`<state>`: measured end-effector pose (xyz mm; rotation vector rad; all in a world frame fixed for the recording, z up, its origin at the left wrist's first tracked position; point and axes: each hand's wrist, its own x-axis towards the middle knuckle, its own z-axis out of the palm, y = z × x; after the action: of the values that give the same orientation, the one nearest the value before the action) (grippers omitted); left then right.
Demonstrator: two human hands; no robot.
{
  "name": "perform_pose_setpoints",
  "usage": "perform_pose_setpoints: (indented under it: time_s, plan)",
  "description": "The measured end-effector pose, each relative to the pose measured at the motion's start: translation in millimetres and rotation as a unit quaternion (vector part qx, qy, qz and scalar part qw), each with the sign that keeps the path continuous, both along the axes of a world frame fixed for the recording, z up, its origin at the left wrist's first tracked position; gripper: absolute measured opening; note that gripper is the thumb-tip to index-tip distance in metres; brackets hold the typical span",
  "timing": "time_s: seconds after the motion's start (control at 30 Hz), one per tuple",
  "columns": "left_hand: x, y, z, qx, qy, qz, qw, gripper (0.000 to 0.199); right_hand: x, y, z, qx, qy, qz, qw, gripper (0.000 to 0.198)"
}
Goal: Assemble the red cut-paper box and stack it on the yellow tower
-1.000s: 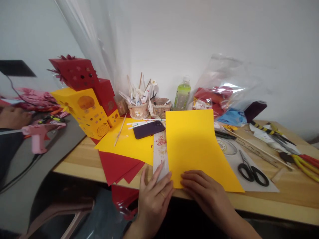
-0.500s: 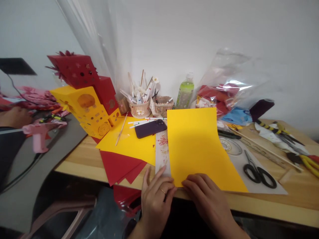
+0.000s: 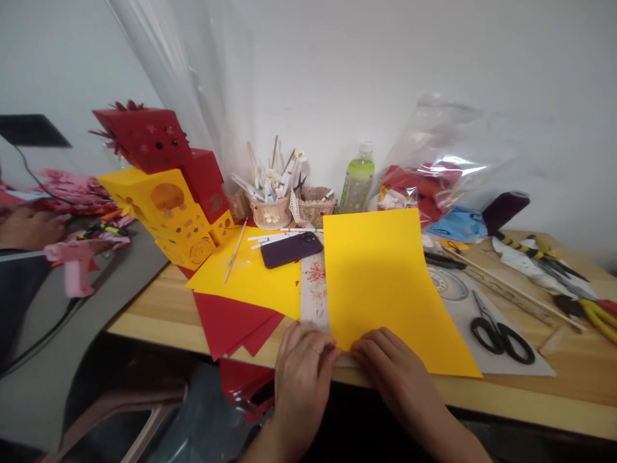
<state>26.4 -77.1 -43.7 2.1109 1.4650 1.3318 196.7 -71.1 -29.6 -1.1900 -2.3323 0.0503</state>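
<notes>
A large yellow paper sheet point(image 3: 378, 283) stands out over a white paper point(image 3: 523, 368) at the table's front edge. My left hand point(image 3: 304, 370) pinches the sheet's near left corner, its fingers bent and a ring on one of them. Beside it my right hand point(image 3: 393, 366) grips the same near edge with curled fingers. The fingertips of both hands are close together, and the thumbs are partly hidden. Black-handled scissors point(image 3: 501, 337) lie right of the sheet. A dark phone point(image 3: 292, 249) rests left of it on another yellow sheet point(image 3: 255, 283).
Red paper sheets point(image 3: 231, 321) lie at the front left. Behind are stacked red and yellow decorated boxes point(image 3: 168, 206), a basket of pens point(image 3: 270, 212) and a green bottle point(image 3: 358, 177). A pink glue gun point(image 3: 77, 263) and another person's hand point(image 3: 31, 226) are far left. Pliers point(image 3: 554, 260) lie right.
My left hand's fingers have curled in from a looser spread onto the sheet's near corner. The right hand and the sheet's near edge have shifted slightly; other things stay put.
</notes>
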Motion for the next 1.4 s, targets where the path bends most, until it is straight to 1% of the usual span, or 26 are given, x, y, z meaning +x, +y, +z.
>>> perform_pose_setpoints:
  time_s: [0.1, 0.27, 0.43, 0.6, 0.7, 0.83, 0.9, 0.97, 1.03, 1.1, 1.17, 1.23, 1.4]
  plan:
    - [-1, 2, 8.5, -0.042, -0.006, -0.017, 0.999, 0.013, 0, 3, 2, -0.010, -0.006, -0.002, 1.000, 0.028]
    - [1, 3, 15.3, -0.059, -0.003, -0.007, 0.998, 0.015, 0, 5, 8, -0.026, -0.015, 0.006, 1.000, 0.025]
    - [2, 9, 15.2, -0.074, -0.003, 0.007, 0.997, 0.017, -1, 3, 12, -0.044, -0.026, -0.004, 0.999, 0.021]
    - [3, 10, 12.8, -0.078, 0.015, 0.013, 0.997, 0.019, -5, 5, 10, -0.032, -0.026, -0.028, 0.999, 0.021]
    - [4, 9, 11.7, -0.073, 0.035, 0.021, 0.996, 0.018, -5, 7, 10, -0.035, -0.033, -0.031, 0.998, 0.022]
    - [5, 7, 11.5, -0.064, 0.074, 0.033, 0.995, 0.017, -5, 9, 13, -0.051, -0.048, -0.037, 0.997, 0.018]
    - [4, 5, 9.8, -0.043, 0.078, 0.053, 0.995, 0.016, -5, 9, 15, -0.059, -0.056, -0.038, 0.996, 0.016]
    - [2, 0, 5.6, -0.006, 0.076, 0.065, 0.995, 0.013, -6, 11, 17, -0.064, -0.064, -0.036, 0.995, 0.016]
    - [0, -6, -1.3, 0.049, 0.071, 0.059, 0.994, 0.010, -6, 12, 18, -0.068, -0.071, -0.033, 0.995, 0.015]
    - [0, -13, -9.3, 0.116, 0.069, 0.051, 0.990, 0.014, -6, 14, 19, -0.071, -0.075, -0.031, 0.994, 0.015]
    - [1, -19, -16.4, 0.168, 0.083, 0.051, 0.981, 0.019, -6, 14, 20, -0.075, -0.079, -0.030, 0.994, 0.014]
    - [3, -23, -21.1, 0.190, 0.109, 0.059, 0.974, 0.024, -5, 15, 20, -0.079, -0.082, -0.029, 0.993, 0.013]
    - [5, -24, -24.1, 0.193, 0.134, 0.061, 0.970, 0.027, -5, 17, 20, -0.083, -0.094, -0.028, 0.992, 0.012]
